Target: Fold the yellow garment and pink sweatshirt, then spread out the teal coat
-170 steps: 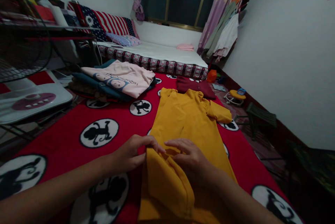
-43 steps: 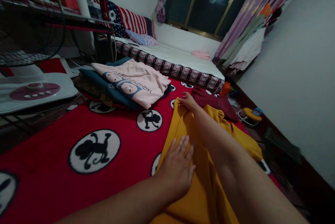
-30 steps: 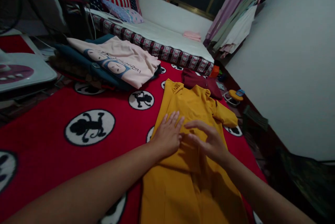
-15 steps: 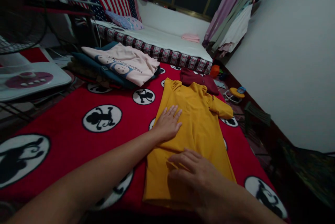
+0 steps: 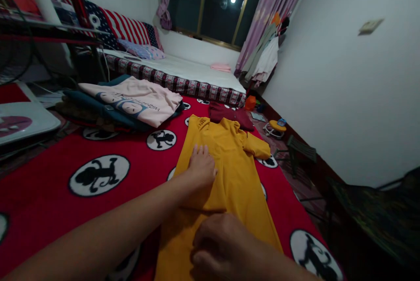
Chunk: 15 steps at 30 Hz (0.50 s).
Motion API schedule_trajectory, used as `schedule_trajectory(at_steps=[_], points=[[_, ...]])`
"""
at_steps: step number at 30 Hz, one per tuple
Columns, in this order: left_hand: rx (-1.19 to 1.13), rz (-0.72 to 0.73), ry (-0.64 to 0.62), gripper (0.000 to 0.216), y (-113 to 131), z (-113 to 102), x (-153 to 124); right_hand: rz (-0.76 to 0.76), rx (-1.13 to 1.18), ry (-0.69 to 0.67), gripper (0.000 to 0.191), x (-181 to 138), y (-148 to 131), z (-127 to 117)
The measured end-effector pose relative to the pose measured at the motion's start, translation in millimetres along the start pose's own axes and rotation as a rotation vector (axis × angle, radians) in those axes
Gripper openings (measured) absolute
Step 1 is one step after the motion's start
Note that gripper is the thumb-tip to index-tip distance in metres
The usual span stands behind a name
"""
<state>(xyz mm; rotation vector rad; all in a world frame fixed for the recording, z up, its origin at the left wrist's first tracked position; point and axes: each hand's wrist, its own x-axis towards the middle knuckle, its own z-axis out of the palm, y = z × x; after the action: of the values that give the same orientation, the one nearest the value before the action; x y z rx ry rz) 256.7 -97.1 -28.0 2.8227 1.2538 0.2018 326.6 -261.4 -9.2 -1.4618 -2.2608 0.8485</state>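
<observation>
A yellow garment point(image 5: 236, 176) with short sleeves lies spread lengthwise on a red blanket point(image 5: 138, 163) patterned with dark monkey figures in white ovals. My left hand point(image 5: 202, 168) rests on its left side, fingers stretched forward along the cloth. Nearer to me, my right hand point(image 5: 226, 241) is over the lower part, its fingers loosely curled and a gap showing between them and the thumb. I see nothing held in it. A crease crosses the cloth between both hands. The garment's lower end runs out of view at the bottom.
A dark red folded garment point(image 5: 229, 114) lies beyond the yellow one. A clothes pile topped by a pink shirt point(image 5: 141, 99) is at the left. Behind stands a bed point(image 5: 183, 68); at the right are a small yellow-topped stool point(image 5: 277, 126) and a folding stool point(image 5: 300, 149).
The view has tilted up and turned right, showing more window and wall. My left hand stays on the yellow cloth; my right hand's fingers have curled in more.
</observation>
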Motion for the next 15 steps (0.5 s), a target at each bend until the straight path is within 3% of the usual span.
schedule_trajectory(at_steps=[3,6,8,9,11,15], points=[[-0.093,-0.023,0.158,0.059,3.8,20.3,4.6,0.136,0.165,0.279,0.016,8.7,31.6,-46.1],[-0.126,0.003,0.243,0.056,0.0,44.1,5.2,0.261,0.051,0.695,0.020,23.9,98.4,-106.3],[-0.128,0.012,0.274,0.056,-2.7,52.1,4.8,0.507,-0.108,0.890,0.023,32.4,148.7,-142.4],[-0.131,0.016,0.284,0.056,-3.6,53.6,4.6,0.658,-0.196,0.928,0.029,35.6,171.2,-156.8],[-0.141,0.025,0.295,0.056,-4.2,53.6,4.5,0.790,-0.237,0.949,0.042,40.8,206.5,-176.0],[-0.156,0.030,0.314,0.056,-4.1,52.1,5.1,0.909,-0.219,0.882,0.043,49.2,238.2,-182.5]])
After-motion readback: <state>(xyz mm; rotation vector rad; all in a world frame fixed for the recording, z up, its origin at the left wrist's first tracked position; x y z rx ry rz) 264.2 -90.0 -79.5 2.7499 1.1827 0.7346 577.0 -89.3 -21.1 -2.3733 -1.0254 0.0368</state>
